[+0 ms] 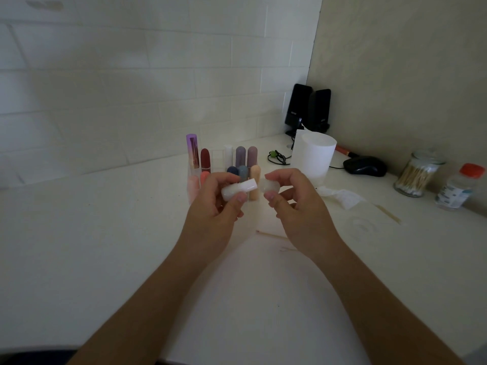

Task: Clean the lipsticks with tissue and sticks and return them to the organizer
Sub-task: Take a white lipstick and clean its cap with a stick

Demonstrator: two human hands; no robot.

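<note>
A white, frosted plastic lipstick tube [238, 190] lies sideways in the air above the middle of the pale desk [105, 219], just in front of the organizer. The left hand [218, 206] wraps its fingers and thumb around the tube's base. The right hand [297, 206] pinches the tube's rounded translucent cap [270, 186], which sits just off the tube's open end.

The cap is small and looks smooth, so it could slip from the pinch and roll toward the desk's near edge. With the tube uncapped, any exposed colour could smear onto fingers or the desk. Behind the hands stands the clear acrylic lipstick organizer [218, 156], crowded with upright tubes. A careless return could knock its neighbours over.

Toward the right edge lie a crumpled white tissue [340, 197] and a thin wooden stick [390, 216]. Both are well apart from the hands, so reaching for them means freeing a hand.

The hands hide the organizer's front row. The tube's open end faces away, so I cannot tell whether the lipstick is raised or clean. The dim light makes the organizer's clear walls hard to trace.
</note>
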